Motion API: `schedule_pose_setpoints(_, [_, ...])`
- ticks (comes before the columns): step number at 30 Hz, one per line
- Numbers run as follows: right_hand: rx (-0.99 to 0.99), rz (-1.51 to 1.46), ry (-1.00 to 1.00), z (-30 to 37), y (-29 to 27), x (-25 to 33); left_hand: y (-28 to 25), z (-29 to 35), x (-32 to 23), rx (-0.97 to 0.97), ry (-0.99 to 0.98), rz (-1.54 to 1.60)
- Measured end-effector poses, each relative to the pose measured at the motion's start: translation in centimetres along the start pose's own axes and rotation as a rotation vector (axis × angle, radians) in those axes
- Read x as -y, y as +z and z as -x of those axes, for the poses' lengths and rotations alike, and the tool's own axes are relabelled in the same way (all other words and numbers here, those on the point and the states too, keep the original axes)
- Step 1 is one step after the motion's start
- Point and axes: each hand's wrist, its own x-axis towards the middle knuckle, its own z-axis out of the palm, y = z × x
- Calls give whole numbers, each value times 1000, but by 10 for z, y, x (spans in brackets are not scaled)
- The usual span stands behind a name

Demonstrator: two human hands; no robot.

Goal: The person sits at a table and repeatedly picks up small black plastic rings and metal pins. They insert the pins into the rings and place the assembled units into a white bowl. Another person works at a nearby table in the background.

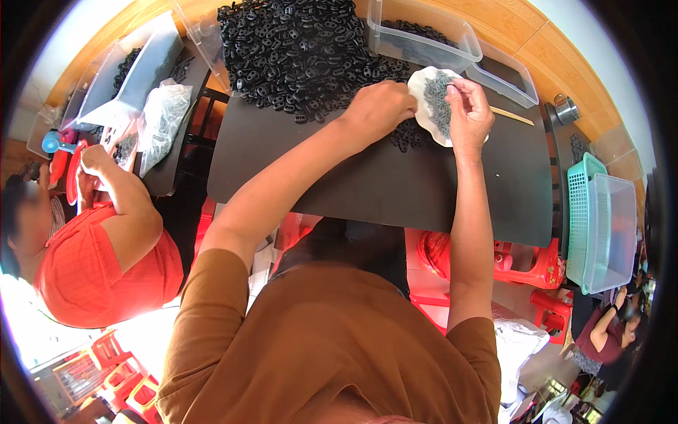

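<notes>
My left hand (379,107) is closed, its fingertips at the left rim of a white scalloped dish (421,121); what it holds, if anything, is hidden. Over the dish's right side my right hand (471,116) pinches thumb and forefinger together, and whatever is between them is too small to make out. Small grey pieces (436,106) are heaped in the dish. Beyond my left hand a big pile of small black parts with holes (296,53) spreads over the dark table (311,173). A few more black parts (407,136) lie just below the dish.
Clear plastic bins (462,53) stand along the table's back. A thin wooden stick (513,116) lies right of the dish. At far right are a turquoise basket (578,219) and a metal cup (565,108). A person in red (113,261) works at the left table beside a plastic bag (164,124).
</notes>
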Motion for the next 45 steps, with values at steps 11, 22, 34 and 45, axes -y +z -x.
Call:
schedule_pose_setpoints(11, [-108, 14, 13, -6, -10, 2, 46, -60, -18, 340, -82, -153])
schedule_pose_setpoints(22, [-125, -5, 5, -7, -10, -3, 56, -56, -4, 132, -63, 144])
schedule_pose_setpoints(34, [170, -187, 239, 2, -3, 1, 22, -21, 16, 76, -575, 1269])
schedule_pose_setpoints(45, [520, -288, 382, 25, 24, 32, -18, 42, 23, -34, -544, 1077])
